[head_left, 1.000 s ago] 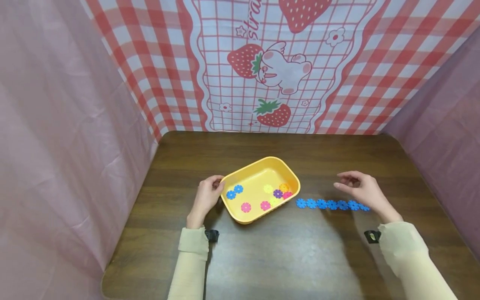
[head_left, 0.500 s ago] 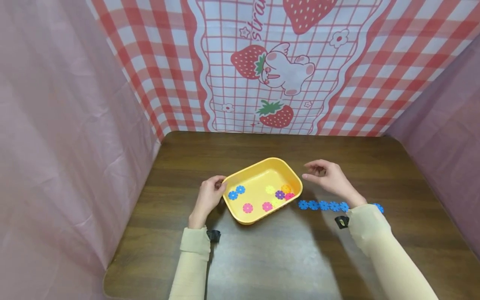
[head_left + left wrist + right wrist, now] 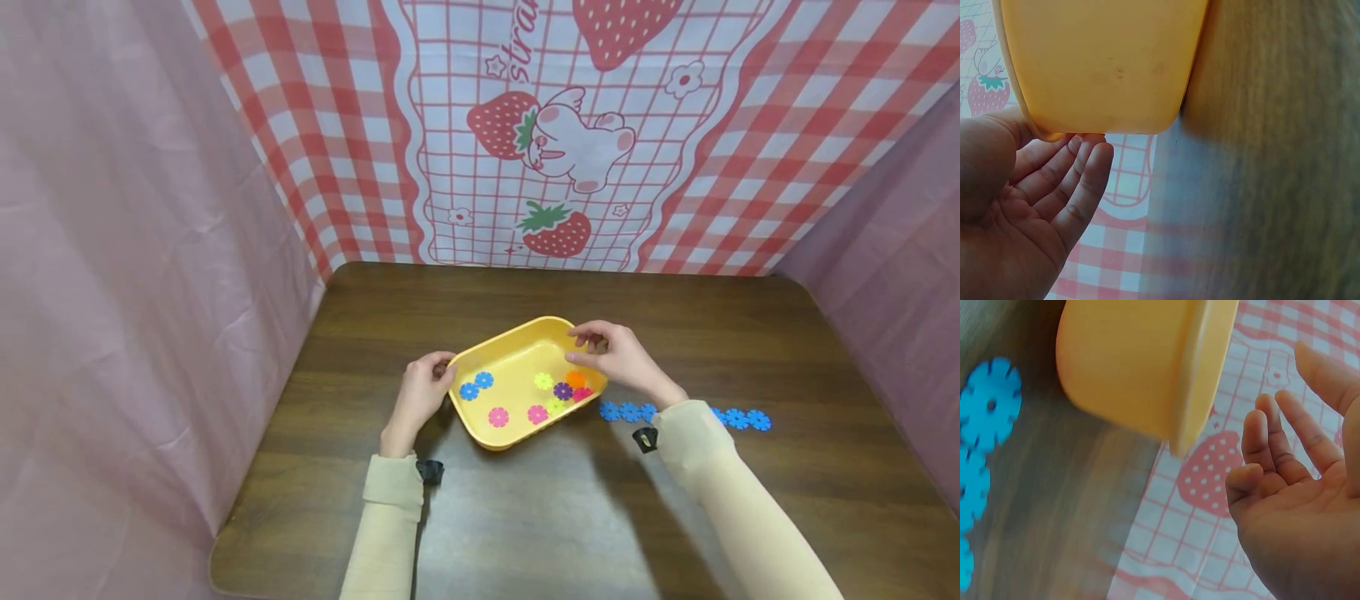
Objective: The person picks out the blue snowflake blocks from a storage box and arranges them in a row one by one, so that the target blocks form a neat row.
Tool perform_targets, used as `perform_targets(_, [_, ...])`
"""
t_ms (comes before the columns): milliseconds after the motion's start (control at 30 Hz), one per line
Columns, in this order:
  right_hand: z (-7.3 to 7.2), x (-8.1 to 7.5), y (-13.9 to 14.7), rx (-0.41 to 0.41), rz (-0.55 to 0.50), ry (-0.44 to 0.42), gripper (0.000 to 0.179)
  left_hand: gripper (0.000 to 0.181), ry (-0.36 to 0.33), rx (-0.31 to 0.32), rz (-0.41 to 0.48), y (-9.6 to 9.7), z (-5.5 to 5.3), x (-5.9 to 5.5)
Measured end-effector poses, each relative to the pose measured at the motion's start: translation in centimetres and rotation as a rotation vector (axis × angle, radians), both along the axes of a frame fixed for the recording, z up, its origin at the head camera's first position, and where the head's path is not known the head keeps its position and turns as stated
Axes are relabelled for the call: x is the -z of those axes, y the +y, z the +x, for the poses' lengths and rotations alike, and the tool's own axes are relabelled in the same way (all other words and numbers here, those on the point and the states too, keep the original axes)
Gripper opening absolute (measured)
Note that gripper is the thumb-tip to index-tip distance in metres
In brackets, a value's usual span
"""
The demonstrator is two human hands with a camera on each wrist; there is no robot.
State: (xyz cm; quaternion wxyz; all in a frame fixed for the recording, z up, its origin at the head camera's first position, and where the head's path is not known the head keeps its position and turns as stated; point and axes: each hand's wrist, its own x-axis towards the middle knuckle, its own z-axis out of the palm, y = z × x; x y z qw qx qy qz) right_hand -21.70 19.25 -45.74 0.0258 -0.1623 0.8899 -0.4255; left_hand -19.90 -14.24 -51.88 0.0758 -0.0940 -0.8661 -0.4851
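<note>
A yellow plastic bin stands on the table at the centre of the head view, set at an angle. My left hand grips its left end; the left wrist view has the thumb at the rim and the fingers underneath. Over the bin's right end hovers my right hand, thumb and fingers apart and holding nothing, clear of the rim in the right wrist view. Inside lie several notched flower discs: blue, pink, yellow, purple and orange.
A row of blue flower discs lies on the wooden table right of the bin, partly hidden by my right forearm. Checked strawberry cloth hangs behind the table, with pink curtains at both sides.
My right hand has moved left from above the blue disc row to over the bin's right end. The left hand keeps its grip, and the bin has stayed in place.
</note>
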Motion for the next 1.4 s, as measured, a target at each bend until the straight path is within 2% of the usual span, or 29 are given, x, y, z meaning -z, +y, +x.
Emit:
perform_targets(100, [-0.2, 0.4, -1.1, -0.015, 0.003, 0.011, 0.037, 0.018, 0.004, 0.002, -0.001, 0.0, 0.0, 0.1])
perform_targets(267, [-0.6, 1.5, -2.9, -0.039, 0.01, -0.021, 0.039, 0.018, 0.005, 0.006, 0.0, 0.1, -0.1, 0.2])
perform_targets(500, [-1.0, 3.2, -6.2, -0.088, -0.006, 0.027, 0.035, 0.018, -0.002, 0.0, -0.009, 0.0, -0.1, 0.1])
perform_targets(633, [-1.3, 3.7, -7.8, -0.129, 0.0, -0.006, 0.035, 0.018, 0.003, -0.002, -0.007, 0.1, -0.2, 0.0])
perform_targets(800, [-2.0, 4.3, -9.2, -0.179, 0.035, -0.061, 0.035, 0.018, 0.009, 0.003, -0.002, 0.1, -0.2, 0.1])
perform_targets(967, [-2.3, 5.3, -10.7, -0.208, 0.104, -0.047, 0.036, 0.018, 0.007, 0.002, -0.005, 0.0, -0.1, 0.2])
perform_targets(1133, [-2.1, 5.9, -11.9, -0.191, 0.153, -0.08, 0.037, 0.019, -0.004, 0.005, -0.004, 0.0, -0.1, 0.2])
perform_targets(1400, [-1.9, 6.2, -12.9, -0.12, 0.201, -0.082, 0.035, 0.018, 0.005, 0.01, 0.0, 0.0, -0.1, 0.1])
